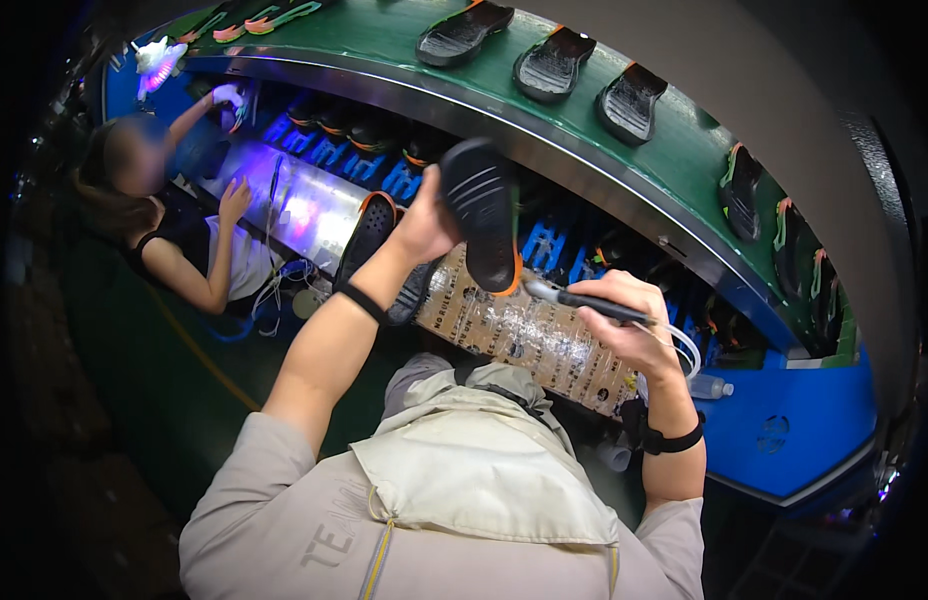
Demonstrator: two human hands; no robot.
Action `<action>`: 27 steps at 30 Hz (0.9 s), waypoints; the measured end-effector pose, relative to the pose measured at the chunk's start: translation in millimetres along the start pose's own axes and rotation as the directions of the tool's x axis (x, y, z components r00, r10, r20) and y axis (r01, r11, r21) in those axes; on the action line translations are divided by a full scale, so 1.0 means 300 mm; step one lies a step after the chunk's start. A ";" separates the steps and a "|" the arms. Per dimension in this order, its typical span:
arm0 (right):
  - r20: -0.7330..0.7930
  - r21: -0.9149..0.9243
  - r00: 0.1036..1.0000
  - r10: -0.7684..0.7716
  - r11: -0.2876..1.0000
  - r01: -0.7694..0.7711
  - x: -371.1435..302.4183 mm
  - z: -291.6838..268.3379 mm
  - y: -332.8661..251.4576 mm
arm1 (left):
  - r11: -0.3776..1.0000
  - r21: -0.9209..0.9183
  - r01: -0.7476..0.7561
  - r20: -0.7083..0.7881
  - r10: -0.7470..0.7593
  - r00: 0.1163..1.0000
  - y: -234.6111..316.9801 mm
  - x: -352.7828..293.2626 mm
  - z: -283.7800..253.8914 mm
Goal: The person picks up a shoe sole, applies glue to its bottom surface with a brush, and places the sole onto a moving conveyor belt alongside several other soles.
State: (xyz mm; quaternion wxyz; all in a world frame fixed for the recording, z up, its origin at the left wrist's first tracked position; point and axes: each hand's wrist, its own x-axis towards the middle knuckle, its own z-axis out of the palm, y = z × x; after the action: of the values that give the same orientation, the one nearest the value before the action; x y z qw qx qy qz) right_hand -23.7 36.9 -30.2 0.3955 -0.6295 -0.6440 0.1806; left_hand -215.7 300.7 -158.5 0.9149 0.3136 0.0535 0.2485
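In my left hand (429, 225) is a black shoe sole (481, 215) with pale grooves and an orange rim at its lower end, held up lengthwise. My right hand (629, 315) closes around the black handle of a brush (594, 302), whose pale, blurred tip is at the orange rim; whether they touch I cannot tell. Clear tubing (689, 345) curves away behind that hand. Below the sole is a bench surface (514, 335) wrapped in printed brown paper and shiny film. Left of it rests another black shoe piece (372, 235) with small holes and an orange edge, partly behind my left forearm.
A green conveyor belt (384, 40) with a metal edge curves across the far side, carrying several black soles (554, 65). Under it, blue racks (404, 182) hold dark shoe pieces. A co-worker (184, 220) sits at the left. At right, a clear bottle (711, 387) lies on a blue panel.
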 end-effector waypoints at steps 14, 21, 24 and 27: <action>-0.128 0.429 0.721 0.681 0.693 -0.579 -0.146 0.324 0.247 | 0.670 -0.581 0.463 -0.053 -0.599 0.799 -0.497 -0.446 -0.418; -0.427 0.266 0.779 0.458 0.887 -0.376 0.101 0.322 0.158 | 0.751 -0.622 0.222 -0.119 -0.371 0.921 -0.446 -0.277 -0.093; -0.589 0.224 0.750 0.302 0.952 -0.207 0.189 0.333 0.130 | 0.858 -0.452 0.246 0.006 -0.273 0.962 -0.405 -0.251 -0.003; -0.640 0.107 0.753 0.154 0.988 -0.111 0.212 0.353 0.100 | 0.806 -0.569 0.162 0.003 -0.194 0.981 -0.384 -0.252 0.079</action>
State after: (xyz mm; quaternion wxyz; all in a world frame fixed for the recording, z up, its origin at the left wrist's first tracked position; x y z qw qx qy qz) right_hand -74.9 129.9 -99.9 0.5984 -0.6845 -0.4163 0.0002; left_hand -227.1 172.6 -213.2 0.9840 0.0146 0.0315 0.1748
